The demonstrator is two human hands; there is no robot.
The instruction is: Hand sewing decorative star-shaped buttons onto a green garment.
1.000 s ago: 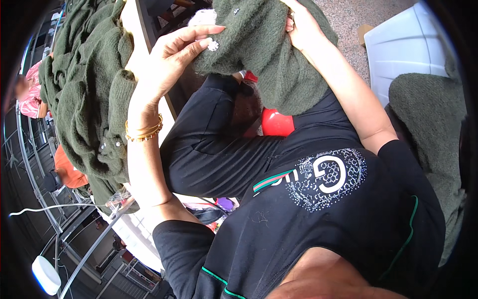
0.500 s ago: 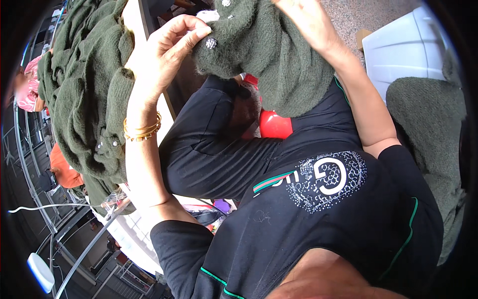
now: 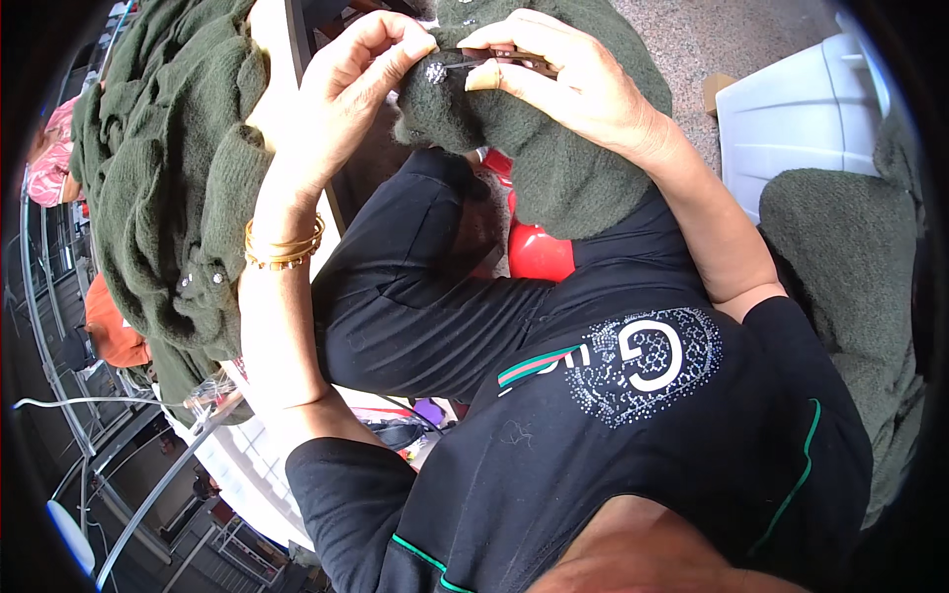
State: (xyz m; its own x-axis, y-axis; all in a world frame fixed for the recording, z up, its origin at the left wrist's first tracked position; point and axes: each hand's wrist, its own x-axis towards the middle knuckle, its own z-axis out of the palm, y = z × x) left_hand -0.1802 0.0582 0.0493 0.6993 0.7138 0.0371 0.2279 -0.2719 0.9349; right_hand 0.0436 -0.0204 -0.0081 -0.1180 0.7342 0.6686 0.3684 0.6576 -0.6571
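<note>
A dark green fuzzy knit garment [image 3: 583,188] hangs over my lap, held up in front of me. My left hand [image 3: 356,89] pinches its edge between thumb and fingers, right beside a sparkly round button [image 3: 436,73]. Held in my right hand [image 3: 583,89] is a pair of small dark thread snips [image 3: 524,57]. Their thin blades point left and reach the button, close to my left fingertips. Whether the tips touch a thread there is too small to tell.
Left of me, more green knitwear [image 3: 188,198] is heaped on a pale table [image 3: 272,59]. At right stands a white plastic bin [image 3: 791,109], with green knit fabric [image 3: 840,267] draped by it. Something red and shiny [image 3: 540,254] shows under me. People in pink [image 3: 49,173] and orange [image 3: 114,326] are far left.
My right hand has come down and left from the garment's upper part to the button, and the snips now show in it. My left hand keeps its pinch on the edge.
</note>
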